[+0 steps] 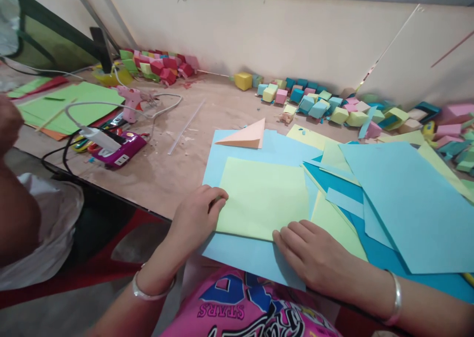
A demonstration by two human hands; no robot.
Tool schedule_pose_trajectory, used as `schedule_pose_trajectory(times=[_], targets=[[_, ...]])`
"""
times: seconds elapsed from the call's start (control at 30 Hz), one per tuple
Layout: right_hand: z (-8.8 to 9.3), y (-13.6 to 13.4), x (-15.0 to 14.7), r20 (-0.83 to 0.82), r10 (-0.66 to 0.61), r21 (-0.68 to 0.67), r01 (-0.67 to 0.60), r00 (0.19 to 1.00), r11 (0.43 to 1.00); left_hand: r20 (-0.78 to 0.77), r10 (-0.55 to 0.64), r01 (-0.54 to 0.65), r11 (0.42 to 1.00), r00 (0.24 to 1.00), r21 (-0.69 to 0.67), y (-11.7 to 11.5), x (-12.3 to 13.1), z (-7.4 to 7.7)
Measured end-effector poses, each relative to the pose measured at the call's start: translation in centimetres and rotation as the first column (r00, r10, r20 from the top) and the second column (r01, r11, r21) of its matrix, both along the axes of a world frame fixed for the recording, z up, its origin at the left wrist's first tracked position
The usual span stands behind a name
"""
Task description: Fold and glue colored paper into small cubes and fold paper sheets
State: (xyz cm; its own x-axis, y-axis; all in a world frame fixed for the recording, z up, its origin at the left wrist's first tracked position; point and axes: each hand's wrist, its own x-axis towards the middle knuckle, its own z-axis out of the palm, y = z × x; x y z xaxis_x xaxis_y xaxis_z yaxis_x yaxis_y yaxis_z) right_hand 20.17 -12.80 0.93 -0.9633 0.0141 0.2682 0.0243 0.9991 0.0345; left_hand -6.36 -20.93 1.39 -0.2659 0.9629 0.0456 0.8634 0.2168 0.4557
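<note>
A light green sheet of paper (264, 194), seemingly folded along its near edge, lies on a light blue sheet (244, 253) in front of me. My left hand (200, 211) is at its left edge, thumb and forefinger closed on the paper. At the near right corner, my right hand (309, 250) rests with its fingers curled together on the edge; the fingertips are partly hidden. Just beyond the green sheet, a folded peach paper triangle (246, 135) lies on the blue sheet.
Blue sheets (411, 204) and paper strips are piled at the right. Small paper boxes (318, 105) line the wall. At the left are a pink glue gun (129, 102), a purple power strip (122, 149), green sheets (81, 105) and another person's arm (17, 204).
</note>
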Motion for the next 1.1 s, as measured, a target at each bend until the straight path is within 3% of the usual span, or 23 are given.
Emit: schedule_pose_trajectory(times=[0.17, 0.33, 0.5, 0.77, 0.93, 1.1], targets=[[0.0, 0.0, 0.1, 0.009, 0.001, -0.010, -0.001, 1.000, 1.000, -0.141, 0.000, 0.011, 0.997, 0.990, 0.078, 0.2, 0.2, 0.0], [0.0, 0.0, 0.1, 0.037, 0.000, -0.013, 0.000, 0.999, 1.000, -0.219, -0.099, 0.141, 0.973, 0.971, 0.184, 0.4, 0.6, -0.6], [0.3, 0.0, 0.0, 0.083, -0.004, -0.010, 0.005, 0.997, 1.000, -0.218, -0.255, 0.280, 0.956, 0.942, 0.093, 0.8, 1.1, -1.1], [1.3, 0.1, -0.1, 0.156, -0.016, 0.018, 0.013, 0.988, 1.000, -0.463, -0.209, 0.173, 0.978, 0.861, -0.120, 2.7, 5.0, 0.8], [1.6, 0.1, 0.0, 0.161, -0.046, 0.002, 0.046, 0.986, 0.999, -0.578, -0.205, 0.168, 0.979, 0.790, -0.118, 2.9, 6.5, 0.4], [1.2, 0.0, 0.0, 0.146, -0.102, -0.013, 0.105, 0.984, 0.994, -0.576, -0.227, 0.179, 0.974, 0.786, -0.139, 2.8, 6.4, 0.3]])
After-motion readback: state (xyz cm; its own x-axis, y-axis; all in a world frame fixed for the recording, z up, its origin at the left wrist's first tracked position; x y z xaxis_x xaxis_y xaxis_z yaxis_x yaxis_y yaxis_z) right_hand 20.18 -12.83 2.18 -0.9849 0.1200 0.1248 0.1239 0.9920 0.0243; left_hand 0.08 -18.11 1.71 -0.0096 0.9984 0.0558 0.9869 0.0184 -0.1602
